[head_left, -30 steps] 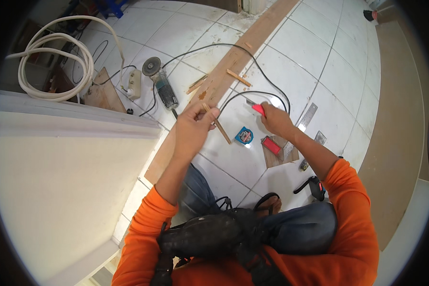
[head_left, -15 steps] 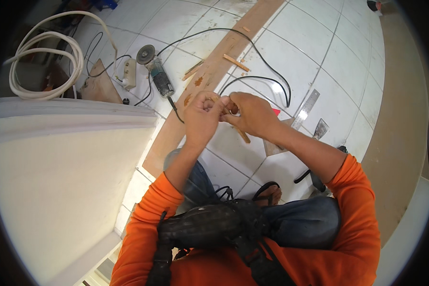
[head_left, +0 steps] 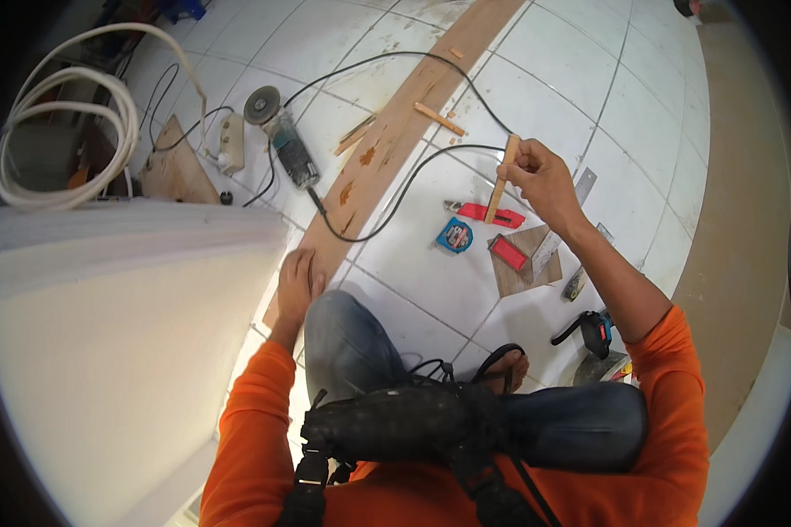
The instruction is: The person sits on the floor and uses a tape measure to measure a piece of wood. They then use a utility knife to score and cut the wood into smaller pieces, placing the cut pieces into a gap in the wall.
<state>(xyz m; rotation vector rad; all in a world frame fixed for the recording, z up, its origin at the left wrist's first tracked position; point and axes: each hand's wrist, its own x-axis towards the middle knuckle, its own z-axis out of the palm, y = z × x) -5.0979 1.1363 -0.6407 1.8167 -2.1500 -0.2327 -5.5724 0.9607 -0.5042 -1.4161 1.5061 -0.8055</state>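
My right hand [head_left: 540, 180] pinches a thin wood strip [head_left: 500, 189] near its upper end, above the tiled floor. Below the strip lies a red utility knife [head_left: 475, 212], partly covered by it, with a blue tape measure [head_left: 454, 235] close by. My left hand [head_left: 298, 283] rests on the near end of a long wooden board [head_left: 406, 132], fingers laid over its surface. Brown filler-like patches mark the board. Right of the tape measure, a red block-shaped item [head_left: 507, 252] sits on a small square wood piece [head_left: 520, 279], beside a metal ruler [head_left: 547, 249].
Beyond the board lies an angle grinder [head_left: 290, 151], its black cord looping across the board. A white socket block [head_left: 231, 145] and coiled white cable [head_left: 123, 132] are at left. Wood scraps [head_left: 439, 119] lie around the board. A black-handled tool [head_left: 596, 334] sits near my right knee.
My hands were together over the board's edge and have parted. The right carried the wood strip right and turned it more upright; the left came back down onto the board's near end.
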